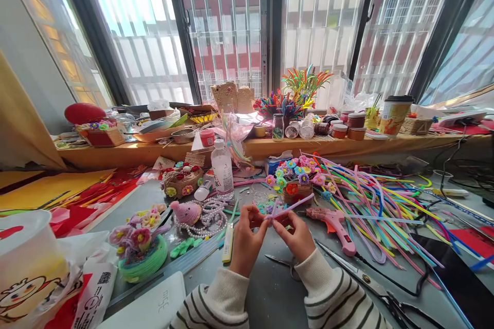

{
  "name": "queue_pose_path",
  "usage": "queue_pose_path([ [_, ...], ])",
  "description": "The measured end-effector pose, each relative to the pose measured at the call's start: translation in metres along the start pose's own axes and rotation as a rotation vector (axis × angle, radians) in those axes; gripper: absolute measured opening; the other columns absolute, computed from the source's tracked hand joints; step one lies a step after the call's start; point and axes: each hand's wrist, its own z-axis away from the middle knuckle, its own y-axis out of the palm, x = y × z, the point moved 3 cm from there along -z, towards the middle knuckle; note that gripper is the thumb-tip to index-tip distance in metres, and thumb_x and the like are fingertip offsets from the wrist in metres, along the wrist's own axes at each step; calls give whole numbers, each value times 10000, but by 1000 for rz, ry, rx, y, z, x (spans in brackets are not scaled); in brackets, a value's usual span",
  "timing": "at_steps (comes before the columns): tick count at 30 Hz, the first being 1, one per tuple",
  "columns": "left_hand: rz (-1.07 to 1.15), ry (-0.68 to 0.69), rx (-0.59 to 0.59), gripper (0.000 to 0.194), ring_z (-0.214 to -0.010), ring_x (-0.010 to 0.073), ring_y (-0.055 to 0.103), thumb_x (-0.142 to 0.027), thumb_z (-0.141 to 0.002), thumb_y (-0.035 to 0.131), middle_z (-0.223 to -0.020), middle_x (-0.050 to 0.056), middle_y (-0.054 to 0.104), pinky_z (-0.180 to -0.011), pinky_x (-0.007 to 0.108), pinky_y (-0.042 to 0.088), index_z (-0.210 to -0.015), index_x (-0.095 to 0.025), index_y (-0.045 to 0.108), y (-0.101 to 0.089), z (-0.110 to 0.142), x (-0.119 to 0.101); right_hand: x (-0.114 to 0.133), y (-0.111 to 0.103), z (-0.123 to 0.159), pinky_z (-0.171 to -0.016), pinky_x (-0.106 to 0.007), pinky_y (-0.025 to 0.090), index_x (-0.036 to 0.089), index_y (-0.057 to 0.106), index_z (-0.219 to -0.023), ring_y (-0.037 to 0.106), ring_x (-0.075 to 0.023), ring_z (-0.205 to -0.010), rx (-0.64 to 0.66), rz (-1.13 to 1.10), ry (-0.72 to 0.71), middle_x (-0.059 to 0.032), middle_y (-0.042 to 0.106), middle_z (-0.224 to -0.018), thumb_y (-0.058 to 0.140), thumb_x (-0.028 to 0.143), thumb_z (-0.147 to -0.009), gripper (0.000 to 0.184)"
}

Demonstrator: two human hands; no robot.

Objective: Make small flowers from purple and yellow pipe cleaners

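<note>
Both my hands meet over the middle of the grey table, pinching a lilac pipe cleaner [300,203] that is bent and twisted between the fingertips. My left hand [249,239] grips it from the left, thumb against index finger. From the right, my right hand [295,236] pinches it close to the same spot, and a free end sticks out up and to the right. Small scissors [283,261] lie under my right wrist. A pink glue gun [335,225] rests just to the right. Beside my left hand lies a yellow-and-white stick-like box [228,242].
Loose pipe cleaners [370,195] spread over the right side, near large scissors [365,278] and a dark tablet [455,277]. A basket of pipe-cleaner flowers [297,193] and a plastic bottle [222,168] stand behind my hands. A green flower pot [142,261] and white power bank [154,303] are left.
</note>
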Motion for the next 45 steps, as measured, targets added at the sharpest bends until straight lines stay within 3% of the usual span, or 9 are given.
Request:
queue_pose_path([
  [7, 295, -158, 77, 282, -596, 111, 543, -276, -624, 556, -625, -25, 522, -588, 254, 442, -785, -179, 347, 3, -2, 10, 3, -3, -2, -478, -213, 332, 137, 556, -626, 454, -120, -548, 78, 81, -32, -20, 525, -580, 502, 417, -654, 287],
  [12, 433, -287, 104, 328, -546, 93, 516, -280, -586, 589, -592, -44, 502, -537, 238, 435, -770, -179, 337, 5, -2, 13, -9, 3, -3, -386, -198, 262, 138, 505, -628, 346, -66, -409, 158, -147, 112, 28, 437, -487, 490, 502, -620, 365],
  [16, 435, -331, 115, 329, -572, 93, 513, -267, -573, 602, -605, -38, 493, -567, 249, 442, -761, -176, 348, 7, -3, 14, -14, 7, -3, -319, -185, 163, 147, 456, -599, 237, -30, -315, 243, -284, 272, 69, 367, -410, 503, 576, -537, 436],
  [20, 330, -374, 176, 287, -599, 111, 515, -321, -591, 572, -631, -10, 506, -556, 250, 440, -769, -155, 421, 9, -3, 14, -12, 7, -4, -314, -176, 156, 143, 465, -591, 245, -24, -311, 252, -318, 273, 72, 368, -412, 521, 552, -536, 417],
  [23, 178, -328, 277, 250, -561, 116, 507, -384, -651, 485, -596, 12, 521, -510, 235, 418, -689, -137, 481, 12, -1, 12, -9, 6, -3, -316, -172, 178, 139, 473, -583, 277, -26, -326, 231, -323, 253, 64, 386, -432, 537, 523, -542, 391],
  [27, 23, -169, 285, 266, -494, 105, 477, -396, -699, 411, -518, -6, 498, -483, 218, 381, -608, -153, 470, 13, 1, 11, -7, 6, -3, -314, -172, 189, 139, 457, -555, 282, -27, -328, 205, -327, 257, 66, 380, -420, 546, 527, -525, 399],
  [33, 36, -151, 274, 241, -463, 106, 468, -390, -707, 395, -499, -16, 495, -459, 214, 362, -599, -175, 413, 14, 0, 15, -9, 10, -2, -299, -172, 173, 151, 436, -580, 246, -23, -308, 247, -366, 258, 86, 334, -401, 514, 564, -537, 422],
  [39, -134, -1, 294, 288, -429, 95, 409, -360, -749, 339, -449, -23, 463, -451, 216, 296, -537, -180, 412, 14, 2, 5, -9, 10, -2, -296, -171, 160, 165, 404, -566, 231, -18, -299, 252, -407, 259, 88, 332, -403, 496, 581, -544, 426],
  [45, -82, -12, 298, 291, -418, 92, 403, -359, -750, 335, -448, -27, 453, -443, 215, 288, -541, -178, 424, 16, 1, 3, -2, 10, -2, -304, -172, 165, 159, 417, -574, 246, -19, -301, 239, -408, 238, 90, 332, -394, 522, 544, -556, 400],
])
